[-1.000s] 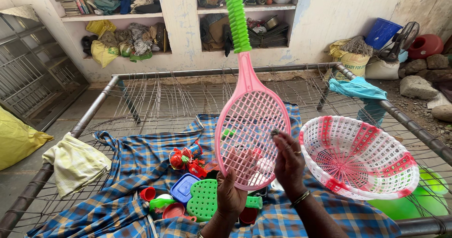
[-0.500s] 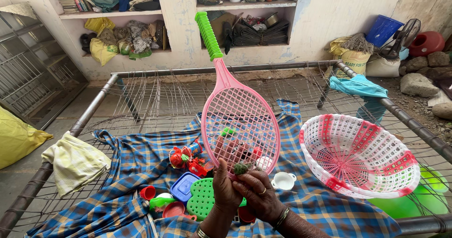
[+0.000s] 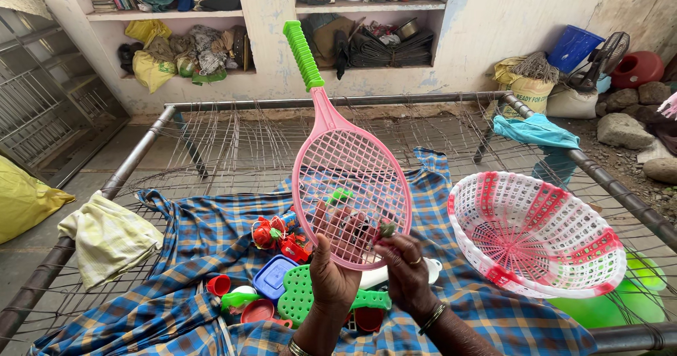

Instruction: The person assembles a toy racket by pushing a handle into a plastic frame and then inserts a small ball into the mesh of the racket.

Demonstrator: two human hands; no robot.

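Pink plastic toy racket with a mesh head and ribbed green grip [image 3: 350, 187] is held up over the cot, head down at the hands, handle pointing up and tilted left toward the wall shelves [image 3: 233, 10]. Left hand [image 3: 331, 278] grips the lower rim of the head from behind, fingers wrapped round the frame; right hand [image 3: 403, 271] pinches a small green-and-dark toy piece [image 3: 387, 229] against the rim, fingers pressed together on it. Racket looks light, stiff at the frame, mesh thin and a bit flexible, probably easy to crack if squeezed; the ribbed grip or the thick rim is the safe place to hold, not the lattice. Below it, on the blue checked cloth [image 3: 197, 236] spread over the metal-framed cot [image 3: 141, 151], lies a heap of small plastic toys [image 3: 282, 285]: blue lid, green perforated board, red cups, red-green bits. Red-and-white woven plastic basket [image 3: 536, 236] sits tilted just right of the hands, apart from them. Pale yellow rag [image 3: 109, 236] on the left rail, teal cloth [image 3: 536, 130] on the right rail. Versus a second ago: the handle has swung from near upright to leaning left, the head sits lower, and the right hand has moved from flat against the mesh to pinching at the rim.
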